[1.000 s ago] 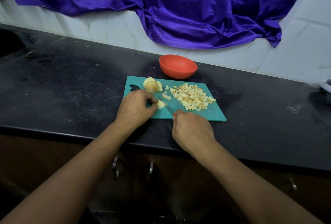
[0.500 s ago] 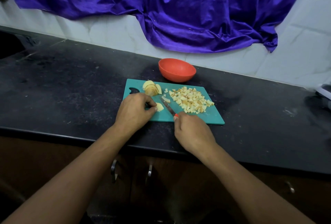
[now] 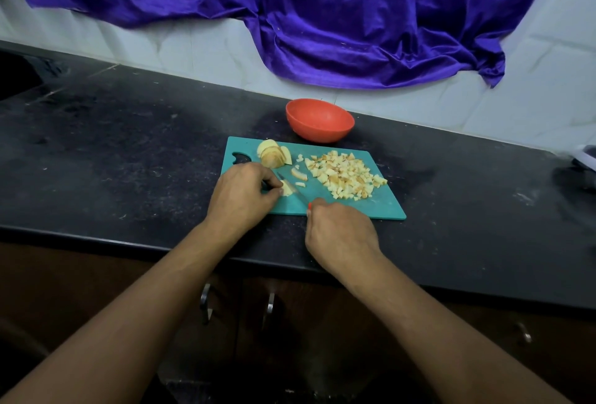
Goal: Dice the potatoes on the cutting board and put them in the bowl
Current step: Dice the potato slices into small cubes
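My left grip pinches a potato piece on the cutting board. My right grip clamps the knife, blade just beside it.

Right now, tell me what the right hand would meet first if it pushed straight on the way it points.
Probably the potato piece pinched by the left hand: the right hand aims its knife up-left across it. Depth is unclear.

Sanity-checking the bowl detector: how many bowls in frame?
1. The orange bowl sits on the counter just behind the far edge of the cutting board. A white object cut off at the right edge is unidentifiable.
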Available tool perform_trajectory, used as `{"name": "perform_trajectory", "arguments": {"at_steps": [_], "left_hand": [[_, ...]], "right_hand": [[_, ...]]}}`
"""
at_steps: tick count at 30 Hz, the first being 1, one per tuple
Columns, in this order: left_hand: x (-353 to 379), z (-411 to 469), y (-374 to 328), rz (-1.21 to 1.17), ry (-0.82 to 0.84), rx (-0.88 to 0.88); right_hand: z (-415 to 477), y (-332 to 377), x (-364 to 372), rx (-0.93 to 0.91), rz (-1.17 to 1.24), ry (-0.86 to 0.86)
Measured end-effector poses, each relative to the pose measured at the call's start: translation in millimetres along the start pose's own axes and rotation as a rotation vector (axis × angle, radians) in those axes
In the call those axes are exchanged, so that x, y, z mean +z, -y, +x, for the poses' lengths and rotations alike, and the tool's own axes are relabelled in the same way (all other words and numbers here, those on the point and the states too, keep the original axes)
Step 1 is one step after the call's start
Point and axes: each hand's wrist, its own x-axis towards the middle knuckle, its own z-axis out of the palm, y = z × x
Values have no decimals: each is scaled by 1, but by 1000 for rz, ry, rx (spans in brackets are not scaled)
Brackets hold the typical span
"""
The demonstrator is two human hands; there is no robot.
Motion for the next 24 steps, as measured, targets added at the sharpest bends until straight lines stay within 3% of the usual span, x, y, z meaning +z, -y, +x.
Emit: {"name": "perform_trajectory", "arguments": {"at_steps": [5,12,24], "left_hand": [[-1,-1,-1,25,6,4],[-2,-2,0,14,11,-12],[-2,-2,0,-22,-5,12]], "right_hand": [[-5,-1,-2,-13,6,41],[-2,-19,0,75,297,68],[-4,-5,6,-33,121,-27]]}}
